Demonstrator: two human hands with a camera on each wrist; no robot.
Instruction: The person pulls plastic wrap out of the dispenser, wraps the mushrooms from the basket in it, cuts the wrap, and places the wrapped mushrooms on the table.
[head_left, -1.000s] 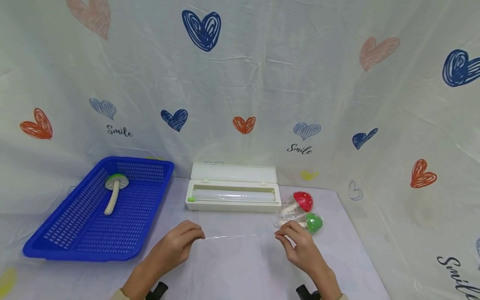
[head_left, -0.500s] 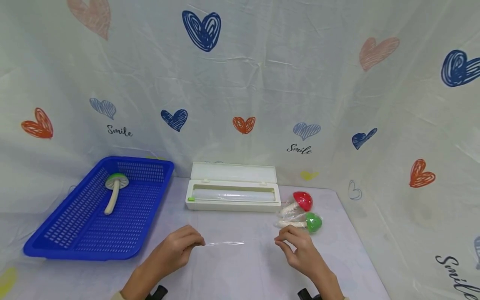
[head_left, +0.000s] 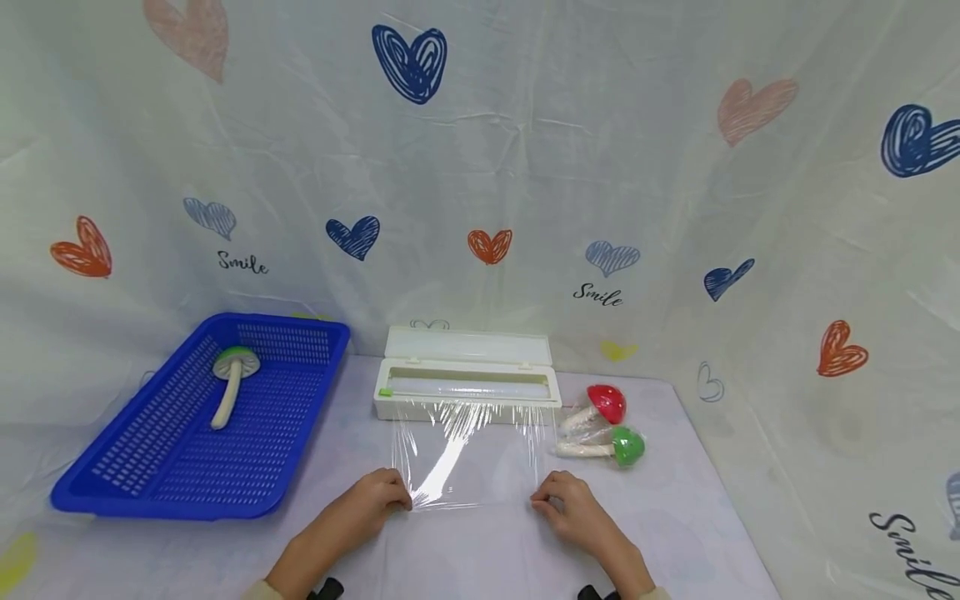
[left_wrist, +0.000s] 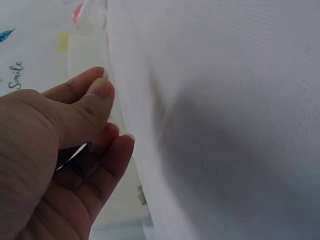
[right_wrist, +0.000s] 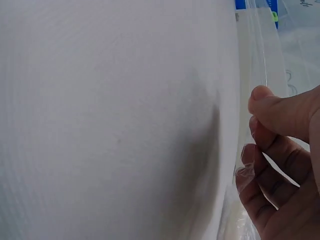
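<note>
Head view: clear, glossy film (head_left: 474,462) stretches down from open white box-shaped dispenser (head_left: 465,367) at film's twelve o'clock. Left hand (head_left: 372,502) at eight, right hand (head_left: 567,507) at four, pinch near corners. Apparently drawing-out step; next move calls for even tension. Wrapped red-capped mushroom (head_left: 606,404), green-capped mushroom (head_left: 628,447) toward three; perforated blue basket (head_left: 165,506), nine.

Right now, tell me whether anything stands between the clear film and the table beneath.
Nothing visible does: through the clear film, held by the left hand and right hand, only the table shows, though glare masks a strip. The wrapped red mushroom and wrapped green mushroom lie just beyond its right edge.
</note>
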